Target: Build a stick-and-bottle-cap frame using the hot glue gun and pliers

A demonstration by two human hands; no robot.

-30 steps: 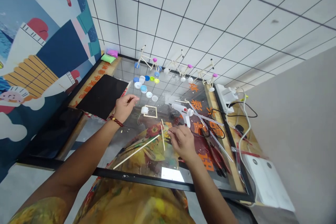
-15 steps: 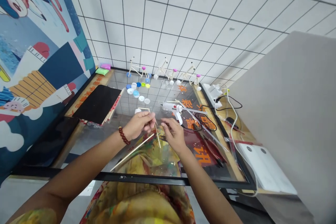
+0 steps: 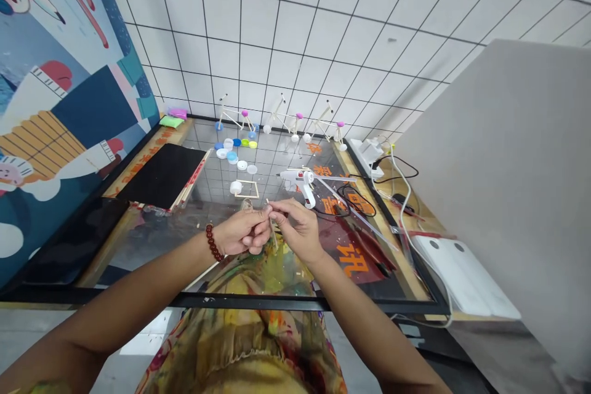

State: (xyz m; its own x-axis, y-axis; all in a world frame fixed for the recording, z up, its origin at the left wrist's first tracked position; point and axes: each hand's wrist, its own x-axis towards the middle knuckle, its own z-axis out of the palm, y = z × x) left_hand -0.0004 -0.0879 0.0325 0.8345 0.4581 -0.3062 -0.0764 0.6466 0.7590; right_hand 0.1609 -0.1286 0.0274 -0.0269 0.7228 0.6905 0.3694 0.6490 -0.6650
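Observation:
My left hand, with a beaded bracelet at the wrist, is closed on a thin wooden stick over the table's front half. The fingertips of my right hand meet the left ones at the stick's upper end, pinched together; what they hold there is too small to tell. Behind the hands lies a small stick frame beside a white cap. A white glue gun rests to the right of it. Another long stick lies partly under my left hand.
Several bottle caps lie further back. Three stick models with caps stand along the rear edge. A black sheet is at left, over more sticks. Clear rods, a black cable and a power strip are at right.
My right hand has moved left, and its fingertips now meet those of my left hand. The view has shifted a little, and the stick frame behind the hands shows more fully.

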